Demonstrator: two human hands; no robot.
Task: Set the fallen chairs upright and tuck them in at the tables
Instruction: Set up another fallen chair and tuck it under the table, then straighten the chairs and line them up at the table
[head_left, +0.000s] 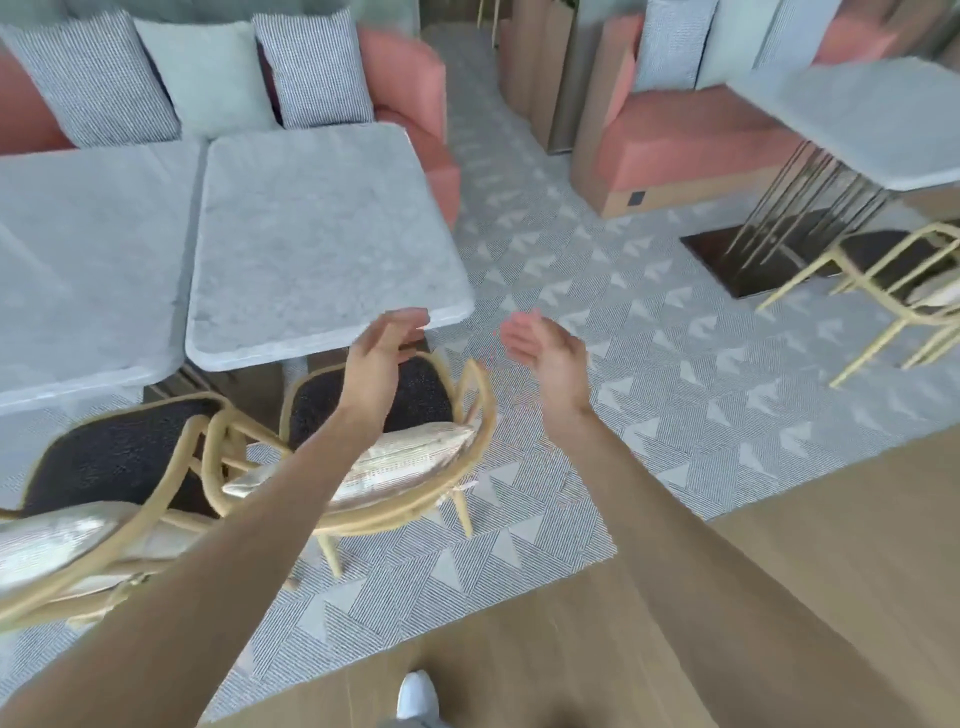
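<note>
Chairs are the matter: the nearest rattan chair (415, 467) stands upright on the patterned carpet (649, 364), its dark seat toward the near edge of the grey stone bench (322, 244) and its curved back rail, with a pale cushion (395, 462) leaning against it, toward the camera. Both hands are raised in front of the person, and neither grip holds anything. The left hand (382, 348) hovers above that chair's seat, just short of the bench edge, its fingers loosely spread and slightly bent; whether it brushes the chair's arm rail cannot be told, as the picture is blurred there. The right hand (545, 345) hangs in the air to the right of the chair, clear of it, palm turned inward and fingers relaxed. A second rattan chair (119, 467) stands just beside the first on its left, at the adjoining grey bench (88, 260), its arm rail overlapping the first chair's. Well apart at the right edge, a third chair (893, 291) with yellow legs sits close to the dark base of another bench (857, 119); it looks tilted, but blur makes its pose hard to judge. Salmon sofas with grey cushions (208, 73) line the far side, and a white shoe (418, 693) shows on the wooden floor below.
</note>
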